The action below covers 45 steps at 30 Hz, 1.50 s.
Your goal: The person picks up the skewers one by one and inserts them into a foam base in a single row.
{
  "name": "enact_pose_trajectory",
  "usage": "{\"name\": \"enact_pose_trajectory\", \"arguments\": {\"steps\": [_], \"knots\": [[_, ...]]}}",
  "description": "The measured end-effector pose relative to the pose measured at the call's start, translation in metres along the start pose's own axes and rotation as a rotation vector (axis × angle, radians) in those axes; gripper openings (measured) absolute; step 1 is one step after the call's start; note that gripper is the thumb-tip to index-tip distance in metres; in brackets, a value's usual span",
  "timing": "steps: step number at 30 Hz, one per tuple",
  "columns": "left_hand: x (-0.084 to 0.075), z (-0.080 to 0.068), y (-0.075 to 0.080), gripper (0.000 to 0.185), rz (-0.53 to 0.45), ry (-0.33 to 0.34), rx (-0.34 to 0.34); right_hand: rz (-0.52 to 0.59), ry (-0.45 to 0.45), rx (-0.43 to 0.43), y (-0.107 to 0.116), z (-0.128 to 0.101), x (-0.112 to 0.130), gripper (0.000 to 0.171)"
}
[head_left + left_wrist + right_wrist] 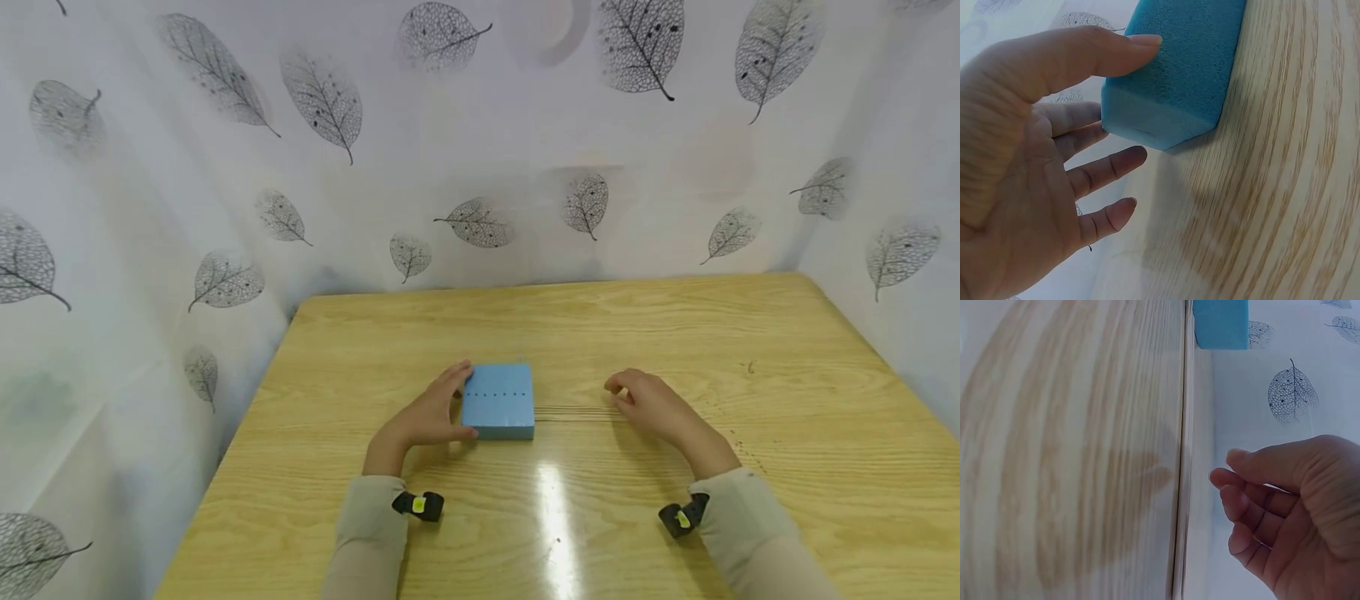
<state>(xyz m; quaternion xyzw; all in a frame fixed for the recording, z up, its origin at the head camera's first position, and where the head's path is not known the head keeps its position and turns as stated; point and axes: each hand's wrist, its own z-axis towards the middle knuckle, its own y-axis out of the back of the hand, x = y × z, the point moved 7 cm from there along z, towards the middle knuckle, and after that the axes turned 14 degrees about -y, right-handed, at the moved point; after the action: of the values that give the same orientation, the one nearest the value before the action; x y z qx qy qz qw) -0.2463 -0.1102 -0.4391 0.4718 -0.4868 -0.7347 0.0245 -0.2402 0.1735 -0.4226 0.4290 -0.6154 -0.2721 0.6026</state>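
A light blue foam block (498,404) with a row of small dark dots across its top sits on the wooden table. My left hand (431,408) holds its left end, thumb on the near face and some fingers at the far side. In the left wrist view the thumb (1129,53) lies flat against the foam block (1179,62), while two lower fingers stand apart from it. Several thin sticks (573,413) lie side by side from the block's right edge toward my right hand (651,407). That hand hovers over their right end, fingers loosely curled, nothing visible in them.
The wood-grain table (600,325) runs back to a white curtain (525,200) with leaf prints, which also hangs at both sides. A bright reflection and a few small brown marks (748,367) show on the tabletop.
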Motion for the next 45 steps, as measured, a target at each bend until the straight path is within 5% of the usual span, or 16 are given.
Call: {"name": "enact_pose_trajectory", "arguments": {"steps": [21,45], "knots": [[-0.001,-0.001,0.003,0.092,-0.045,-0.013,-0.016,0.020,0.027,0.011,-0.016,0.012,-0.001,0.008],[0.000,-0.002,0.000,0.092,-0.061,-0.006,-0.015,-0.011,0.027,0.067,-0.019,0.013,-0.005,0.012]]}}
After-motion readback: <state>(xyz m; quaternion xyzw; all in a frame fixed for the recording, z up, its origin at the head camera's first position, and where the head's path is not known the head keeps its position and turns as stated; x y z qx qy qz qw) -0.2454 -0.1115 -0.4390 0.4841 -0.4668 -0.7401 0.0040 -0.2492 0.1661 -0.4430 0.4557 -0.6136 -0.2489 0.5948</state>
